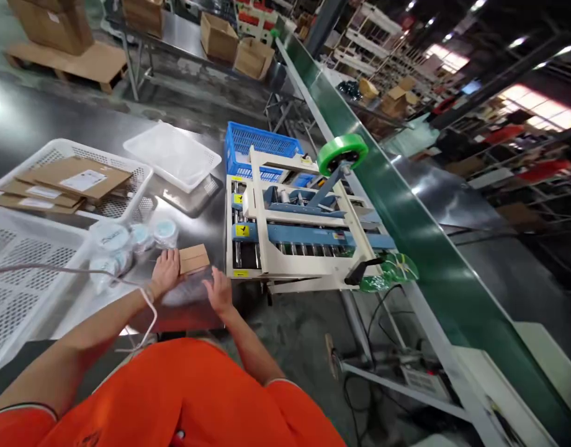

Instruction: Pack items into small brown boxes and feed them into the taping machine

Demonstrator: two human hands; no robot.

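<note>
A small brown cardboard box lies on the metal table near its right edge. My left hand is at the box's left end, its fingers bent and close together against it. Just off the opposite end is my right hand, holding nothing, with thumb and fingers apart. Left of the box, several round white tubs with pale blue lids, such as this tub, stand wrapped in clear plastic. A thin pale cord crosses over my left forearm.
A white basket holds flat cardboard mailers. Another white basket is at far left, a white tray behind. To the right stand a carton-sealing machine with green tape, a blue crate and a green conveyor belt.
</note>
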